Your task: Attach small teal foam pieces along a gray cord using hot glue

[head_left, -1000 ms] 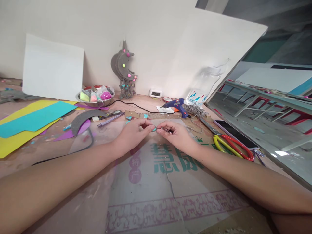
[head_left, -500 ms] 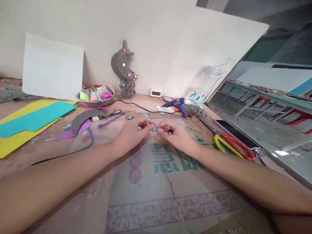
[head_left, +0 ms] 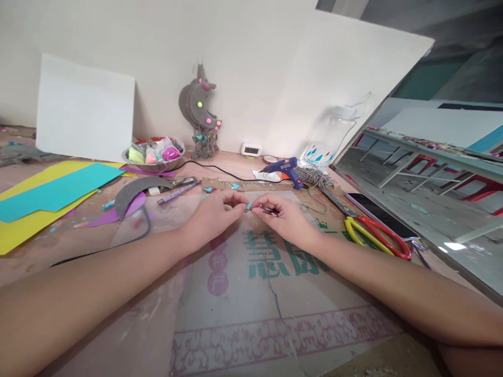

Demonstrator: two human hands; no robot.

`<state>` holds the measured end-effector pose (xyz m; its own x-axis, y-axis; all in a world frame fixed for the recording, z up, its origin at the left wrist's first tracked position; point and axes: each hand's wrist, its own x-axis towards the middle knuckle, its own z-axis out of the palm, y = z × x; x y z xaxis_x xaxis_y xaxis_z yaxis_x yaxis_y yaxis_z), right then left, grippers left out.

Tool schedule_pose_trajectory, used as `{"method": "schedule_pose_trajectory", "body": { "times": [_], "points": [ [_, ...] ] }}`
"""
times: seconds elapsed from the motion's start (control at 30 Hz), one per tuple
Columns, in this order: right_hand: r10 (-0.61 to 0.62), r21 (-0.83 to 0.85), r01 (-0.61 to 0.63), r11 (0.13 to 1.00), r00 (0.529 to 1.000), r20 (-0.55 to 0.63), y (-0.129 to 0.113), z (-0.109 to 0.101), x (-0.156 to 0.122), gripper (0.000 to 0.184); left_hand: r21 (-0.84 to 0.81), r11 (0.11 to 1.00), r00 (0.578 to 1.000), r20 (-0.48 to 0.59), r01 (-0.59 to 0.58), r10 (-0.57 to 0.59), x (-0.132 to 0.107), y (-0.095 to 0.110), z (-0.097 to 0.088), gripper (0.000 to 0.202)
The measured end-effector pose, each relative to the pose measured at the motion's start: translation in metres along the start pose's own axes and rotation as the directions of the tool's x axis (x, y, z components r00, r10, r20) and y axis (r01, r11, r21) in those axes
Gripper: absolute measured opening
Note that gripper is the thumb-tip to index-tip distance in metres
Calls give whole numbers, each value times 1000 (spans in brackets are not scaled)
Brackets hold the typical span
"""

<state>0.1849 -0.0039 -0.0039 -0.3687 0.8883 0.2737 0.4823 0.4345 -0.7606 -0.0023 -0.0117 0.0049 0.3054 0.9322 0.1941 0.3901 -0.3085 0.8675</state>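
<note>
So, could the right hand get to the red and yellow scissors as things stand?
Probably yes: the scissors lie just right of the right hand, nothing between. But it pinches a small teal piece together with the left hand.

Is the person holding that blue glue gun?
No, the glue gun lies on the table; the left hand and right hand pinch a teal piece.

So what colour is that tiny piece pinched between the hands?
The tiny piece is turquoise, seen in head view.
</note>
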Motion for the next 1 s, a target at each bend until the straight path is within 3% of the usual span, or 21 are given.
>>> {"method": "schedule_pose_trajectory", "body": {
  "times": [0.17, 0.23, 0.37, 0.43, 0.6, 0.73, 0.83, 1.0],
  "points": [
    [-106, -212, 102, 972, 994, -8, -6, -9, -6, 29, -20, 1000, 997, -79, -17, 15, 2, -4, 1, 22],
    [-170, -298, 178, 938, 984, 54, -14, -14, -11, 31, -40, 999, 996, -85, -7, 3, 4, -6, 1, 26],
    [-227, -304, 301, 904, 940, 255, -33, -21, -17, 29, -74, 997, 999, -51, -1, -3, 5, -9, 2, 23],
    [-239, -311, 322, 894, 931, 277, -39, -26, -15, 27, -74, 997, 998, -68, -6, 1, 4, -8, 2, 21],
    [-122, -433, 175, 884, 982, 147, -28, -58, 8, 19, -46, 999, 995, -96, 13, -17, 3, -5, 2, 21],
    [-9, -562, 96, 822, 988, 156, -5, -81, 19, 19, -42, 999, 995, -99, 27, -31, 3, -5, 2, 26],
    [53, -642, 78, 763, 982, 182, 9, -86, 21, 18, -37, 999, 994, -101, 32, -36, 3, -6, 3, 31],
    [108, -638, 61, 768, 969, 222, 17, -76, 21, 25, -38, 998, 995, -80, 50, -53, 4, -7, 2, 27]
  ]
}}
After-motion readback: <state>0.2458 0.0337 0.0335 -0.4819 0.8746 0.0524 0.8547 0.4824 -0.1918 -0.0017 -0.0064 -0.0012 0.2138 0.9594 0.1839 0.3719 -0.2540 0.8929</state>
